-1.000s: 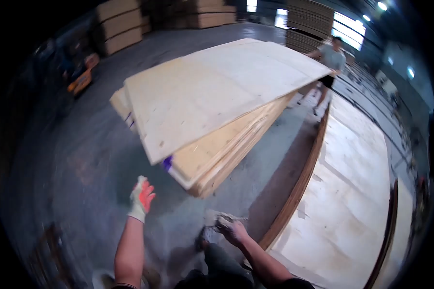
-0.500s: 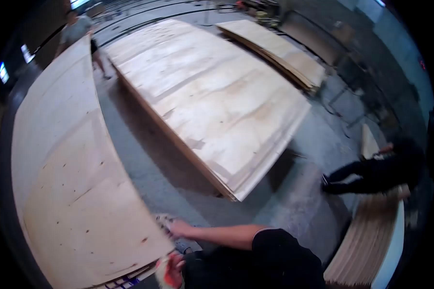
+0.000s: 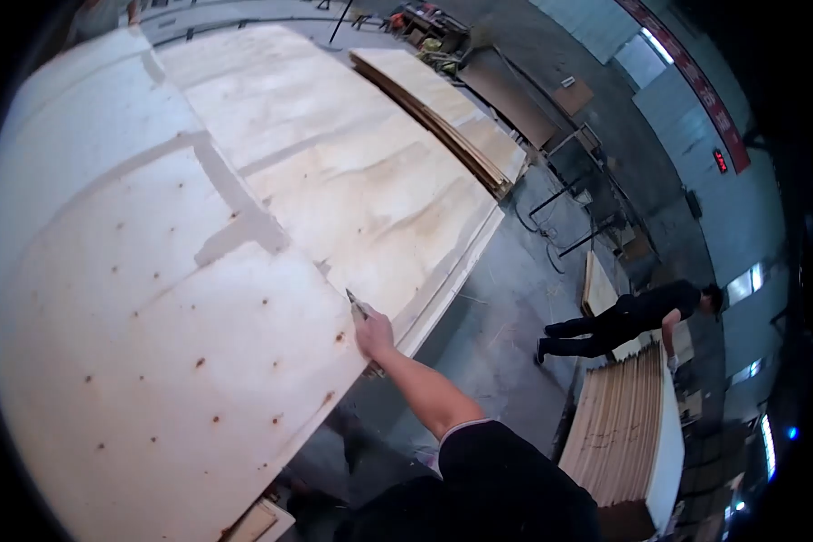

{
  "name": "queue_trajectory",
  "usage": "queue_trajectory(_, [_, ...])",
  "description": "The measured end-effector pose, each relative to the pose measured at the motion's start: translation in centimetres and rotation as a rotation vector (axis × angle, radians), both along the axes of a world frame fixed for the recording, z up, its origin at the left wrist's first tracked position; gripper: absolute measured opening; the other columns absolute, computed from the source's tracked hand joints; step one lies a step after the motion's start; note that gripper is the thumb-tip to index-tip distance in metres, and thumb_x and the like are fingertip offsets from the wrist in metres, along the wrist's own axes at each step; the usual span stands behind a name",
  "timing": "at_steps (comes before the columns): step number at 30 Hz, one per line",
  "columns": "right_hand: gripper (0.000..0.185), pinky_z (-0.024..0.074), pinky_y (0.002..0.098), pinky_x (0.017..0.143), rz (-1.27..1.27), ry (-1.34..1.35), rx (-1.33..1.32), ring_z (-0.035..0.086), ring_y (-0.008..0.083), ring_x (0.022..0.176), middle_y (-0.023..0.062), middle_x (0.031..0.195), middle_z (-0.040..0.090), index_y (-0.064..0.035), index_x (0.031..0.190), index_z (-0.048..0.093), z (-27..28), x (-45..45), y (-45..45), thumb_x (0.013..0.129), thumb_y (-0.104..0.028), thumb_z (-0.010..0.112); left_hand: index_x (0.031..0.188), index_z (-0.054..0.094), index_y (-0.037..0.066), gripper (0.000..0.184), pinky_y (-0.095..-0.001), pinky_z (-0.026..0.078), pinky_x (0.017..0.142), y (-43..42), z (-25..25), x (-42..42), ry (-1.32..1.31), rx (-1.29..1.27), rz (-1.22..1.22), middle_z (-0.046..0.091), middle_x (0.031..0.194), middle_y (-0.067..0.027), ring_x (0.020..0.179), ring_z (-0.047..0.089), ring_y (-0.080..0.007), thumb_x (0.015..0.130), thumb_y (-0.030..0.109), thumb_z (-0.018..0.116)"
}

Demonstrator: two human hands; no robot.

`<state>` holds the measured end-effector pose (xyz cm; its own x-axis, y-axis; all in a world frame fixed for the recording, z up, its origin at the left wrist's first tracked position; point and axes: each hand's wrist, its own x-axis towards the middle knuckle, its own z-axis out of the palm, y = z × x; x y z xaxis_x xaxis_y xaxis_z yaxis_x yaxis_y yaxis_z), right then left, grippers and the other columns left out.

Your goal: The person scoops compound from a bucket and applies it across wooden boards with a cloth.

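A broad, pale wood veneer sheet point(image 3: 181, 325) with dark knots and greyish patches fills the left side. My right hand point(image 3: 373, 332) is closed at its near right corner, partly covered by a light glove, with a dark pointed tip at the fingers that I cannot make out. Beneath and beyond its edge lies a large stack of similar sheets point(image 3: 370, 199), partly covered by it. At the far left end a person point(image 3: 104, 18) stands by the sheet, mostly cut off. My left hand is out of sight.
A narrower stack of boards point(image 3: 452, 108) lies beyond the big one. At right, a person in dark clothes point(image 3: 623, 321) bends by a pile of thin wood sheets point(image 3: 619, 425). A metal frame point(image 3: 578, 217) stands at the back. A wooden block point(image 3: 260, 522) shows at the bottom.
The veneer sheet has moved right and up, now overlapping the large stack. My right hand has moved up with its corner. My left hand has left the view, and the view has turned.
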<state>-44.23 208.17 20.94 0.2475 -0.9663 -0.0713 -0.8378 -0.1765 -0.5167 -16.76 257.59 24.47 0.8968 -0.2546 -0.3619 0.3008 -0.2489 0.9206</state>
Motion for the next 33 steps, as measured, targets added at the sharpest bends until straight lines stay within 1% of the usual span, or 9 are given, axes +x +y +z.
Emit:
queue_trajectory(3, [0.045, 0.0519, 0.0528, 0.082, 0.163, 0.025, -0.08, 0.064, 0.0489, 0.093, 0.0275, 0.098, 0.068, -0.0102, 0.118, 0.066, -12.9, -0.1, -1.7, 0.101, -0.046, 0.045, 0.13, 0.056, 0.003, 0.047, -0.0355, 0.042, 0.09, -5.2, -3.8, -3.3, 0.034, -0.076, -0.113, 0.058, 0.121, -0.0097, 0.105, 0.052, -0.0197, 0.105, 0.042, 0.047])
queue_trajectory(6, [0.048, 0.0511, 0.0509, 0.091, -0.042, 0.164, 0.242, 0.063, 0.0474, 0.105, 0.0288, 0.109, 0.067, -0.0083, 0.12, 0.067, -15.4, -1.4, -1.4, 0.1, -0.047, 0.045, 0.132, 0.055, 0.003, 0.047, -0.0368, 0.04, 0.094, -15.3, -2.8, -10.8, 0.042, -0.155, -0.301, 0.056, 0.125, -0.0106, 0.109, 0.051, -0.0206, 0.105, 0.041, 0.047])
queue_trajectory(9, [0.044, 0.0502, 0.0504, 0.094, -0.031, -0.094, 0.487, 0.062, 0.0452, 0.111, 0.0265, 0.117, 0.066, -0.0158, 0.127, 0.064, -17.6, -7.1, -3.8, 0.098, -0.045, 0.049, 0.134, 0.053, 0.003, 0.048, -0.0381, 0.038, 0.097, -28.2, 0.0, -20.6, 0.022, -0.202, -0.521, 0.055, 0.128, -0.0115, 0.114, 0.049, -0.0214, 0.105, 0.04, 0.046])
queue_trajectory(13, [0.044, 0.0524, 0.0467, 0.091, 0.106, -0.368, 0.618, 0.065, 0.0388, 0.107, 0.0233, 0.117, 0.067, -0.0104, 0.125, 0.066, -33.5, -15.3, -8.7, 0.098, -0.042, 0.05, 0.137, 0.051, 0.003, 0.048, -0.0399, 0.036, 0.102, -47.4, 4.7, -32.9, -0.147, -0.157, -0.759, 0.053, 0.133, -0.0127, 0.12, 0.047, -0.0226, 0.105, 0.039, 0.046])
queue_trajectory(17, [0.043, 0.0532, 0.0465, 0.092, 0.651, -0.019, 0.493, 0.065, 0.0362, 0.108, 0.0224, 0.111, 0.069, -0.0015, 0.116, 0.068, -28.3, -26.8, -18.7, 0.094, -0.035, 0.051, 0.14, 0.049, 0.003, 0.049, -0.0416, 0.034, 0.106, -68.3, 12.1, -45.7, -0.479, -0.147, -0.999, 0.051, 0.138, -0.0139, 0.126, 0.044, -0.0237, 0.105, 0.037, 0.045])
queue_trajectory(21, [0.036, 0.0548, 0.0473, 0.087, 0.328, -0.433, 0.348, 0.068, 0.0366, 0.1, 0.02, 0.106, 0.071, -0.003, 0.107, 0.071, -27.6, -40.7, -28.0, 0.088, -0.03, 0.057, 0.143, 0.047, 0.004, 0.049, -0.0434, 0.031, 0.111, -87.0, 21.3, -61.7, -0.774, -0.301, -1.247, 0.049, 0.142, -0.015, 0.132, 0.042, -0.0249, 0.105, 0.036, 0.045])
queue_trajectory(24, [0.029, 0.0517, 0.0342, 0.05, 0.248, -0.517, 1.296, 0.069, 0.026, 0.063, 0.0158, 0.088, 0.074, -0.0061, 0.103, 0.072, -25.0, -48.8, -36.5, 0.089, -0.028, 0.059, 0.145, 0.045, 0.004, 0.05, -0.0447, 0.03, 0.115, -96.8, 28.8, -70.0, -0.905, -0.454, -1.383, 0.047, 0.146, -0.0159, 0.136, 0.04, -0.0257, 0.105, 0.035, 0.044])
queue_trajectory(28, [0.025, 0.0446, 0.0312, 0.042, -0.096, -1.144, 1.597, 0.062, 0.0192, 0.054, 0.011, 0.082, 0.07, -0.0073, 0.097, 0.07, -22.5, -56.5, -40.1, 0.094, -0.029, 0.056, 0.148, 0.043, 0.004, 0.052, -0.0464, 0.027, 0.119, -103.6, 34.7, -75.1, -0.925, -0.552, -1.47, 0.045, 0.15, -0.0171, 0.142, 0.038, -0.0269, 0.106, 0.034, 0.044])
queue_trajectory(33, [0.022, 0.0465, 0.0337, 0.046, -0.378, -1.703, 1.786, 0.062, 0.0189, 0.058, 0.008, 0.079, 0.068, -0.008, 0.096, 0.068, -21.4, -61.6, -37.4, 0.096, -0.026, 0.055, 0.151, 0.04, 0.003, 0.05, -0.0438, 0.022, 0.123, -101.0, 32.1, -73.9, -1.078, -0.349, -1.46, 0.04, 0.156, -0.0157, 0.146, 0.035, -0.0274, 0.104, 0.022, 0.044])
